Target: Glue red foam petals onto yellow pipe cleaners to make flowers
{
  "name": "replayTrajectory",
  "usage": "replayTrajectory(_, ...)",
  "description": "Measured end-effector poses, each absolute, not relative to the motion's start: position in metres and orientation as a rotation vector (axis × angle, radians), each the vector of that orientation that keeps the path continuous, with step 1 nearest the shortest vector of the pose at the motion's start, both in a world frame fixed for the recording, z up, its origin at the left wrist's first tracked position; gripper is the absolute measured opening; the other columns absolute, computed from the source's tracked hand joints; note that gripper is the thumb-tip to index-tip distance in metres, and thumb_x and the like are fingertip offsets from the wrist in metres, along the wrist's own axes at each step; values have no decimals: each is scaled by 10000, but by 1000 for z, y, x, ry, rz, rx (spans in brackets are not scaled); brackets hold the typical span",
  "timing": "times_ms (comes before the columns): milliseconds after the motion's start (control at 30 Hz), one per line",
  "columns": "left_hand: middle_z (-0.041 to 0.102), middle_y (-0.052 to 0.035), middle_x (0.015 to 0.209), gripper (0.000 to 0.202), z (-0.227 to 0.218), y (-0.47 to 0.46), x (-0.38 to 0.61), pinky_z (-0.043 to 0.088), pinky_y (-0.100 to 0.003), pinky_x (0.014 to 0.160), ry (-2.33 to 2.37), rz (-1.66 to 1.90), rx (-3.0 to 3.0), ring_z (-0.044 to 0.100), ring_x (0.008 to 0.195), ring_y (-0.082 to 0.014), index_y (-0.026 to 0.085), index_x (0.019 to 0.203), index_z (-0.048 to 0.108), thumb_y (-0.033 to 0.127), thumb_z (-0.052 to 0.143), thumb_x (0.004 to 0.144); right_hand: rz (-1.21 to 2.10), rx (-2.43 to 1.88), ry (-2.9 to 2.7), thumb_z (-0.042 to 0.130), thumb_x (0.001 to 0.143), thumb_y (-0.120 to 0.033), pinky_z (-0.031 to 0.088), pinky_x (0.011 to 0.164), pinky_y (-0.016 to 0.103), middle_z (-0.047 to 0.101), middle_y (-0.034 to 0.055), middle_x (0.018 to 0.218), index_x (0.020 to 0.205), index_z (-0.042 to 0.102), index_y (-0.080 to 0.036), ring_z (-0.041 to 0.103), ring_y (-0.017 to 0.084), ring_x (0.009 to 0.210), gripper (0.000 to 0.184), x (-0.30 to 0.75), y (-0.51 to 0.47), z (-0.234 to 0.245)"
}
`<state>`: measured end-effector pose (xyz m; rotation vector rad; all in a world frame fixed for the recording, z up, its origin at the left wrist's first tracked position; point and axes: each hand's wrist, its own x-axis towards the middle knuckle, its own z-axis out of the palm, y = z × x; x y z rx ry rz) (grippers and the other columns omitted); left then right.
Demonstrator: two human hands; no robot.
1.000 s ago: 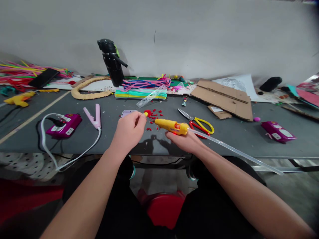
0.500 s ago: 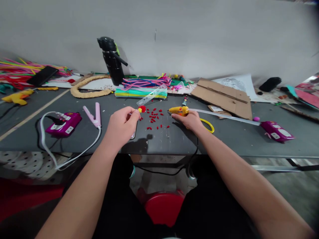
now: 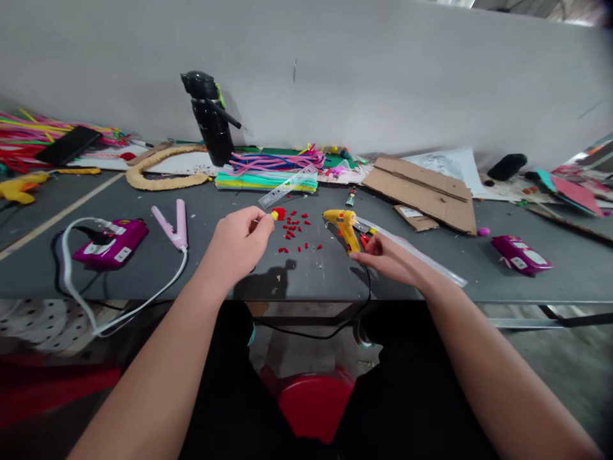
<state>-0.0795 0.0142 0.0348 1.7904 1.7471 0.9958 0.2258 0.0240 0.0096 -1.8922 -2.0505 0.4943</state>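
My left hand [image 3: 244, 243] is closed in a pinch on a small fuzzy flower [image 3: 276, 214] with a red head and yellow base. It is just left of several scattered small red fuzzy pieces [image 3: 290, 228]. A yellow glue gun [image 3: 342, 220] rests on the table, nozzle to the left, its handle angled down toward me. My right hand [image 3: 390, 255] has its thumb at the handle's end, fingers apart. Close by its fingers is a metal tool with red and yellow grips [image 3: 365, 240], partly hidden. A long translucent glue stick [image 3: 431, 263] extends past the right wrist.
Pipe cleaners [image 3: 268, 180] and a clear ruler [image 3: 287, 185] lie at the back, near a black bottle [image 3: 211, 121]. Left are a pink hair straightener [image 3: 179, 223] and a purple power strip [image 3: 112, 246]. Cardboard [image 3: 421, 191] and another purple power strip [image 3: 522, 255] are to the right.
My right hand has lowered the glue gun onto the table and loosened its hold, drawing back toward me. The glue stick has swung nearer. My left hand keeps the flower, with its red head turned right.
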Motion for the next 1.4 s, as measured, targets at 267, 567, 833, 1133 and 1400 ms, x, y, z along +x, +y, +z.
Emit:
replayTrajectory(267,528,2,583,302,36,15,-81,324,-270,490,1742,961,1785,456,525,-149,214,728,604,473,530,865,1057,-1483,-2438,586,870,-496,303,517,246,571,-19,618,704,591,-196,464,111,554,342,197,-3,16)
replayTrajectory(567,588,-11,630,314,34,14,-85,346,-261,488,1721,968,1771,505,550,-157,211,745,615,487,528,866,478,-1259,-2383,451,964,-222,461,850,296,656,112,1051,1149,610,-138,614,185,935,259,134,9,-7)
replayTrajectory(833,590,-6,589,320,37,12,-86,320,-279,518,1748,919,1894,508,567,-169,208,716,601,462,505,885,74,-1707,-2483,386,985,-183,496,846,317,620,153,1134,1104,608,-126,631,232,1006,258,96,74,-19)
replayTrajectory(1133,588,8,602,294,38,9,-84,299,-285,546,1759,891,1942,483,568,-154,202,723,617,406,500,898,58,-1779,-2495,445,934,-104,513,828,321,622,165,1151,1142,576,-113,647,247,1031,245,78,88,-22)
replayTrajectory(1400,563,18,603,322,38,8,-83,305,-285,551,1706,853,1966,471,580,-151,207,722,591,435,486,923,316,-1339,-2495,398,968,-158,460,773,296,665,121,1014,1046,570,-133,624,198,874,191,102,45,-15)
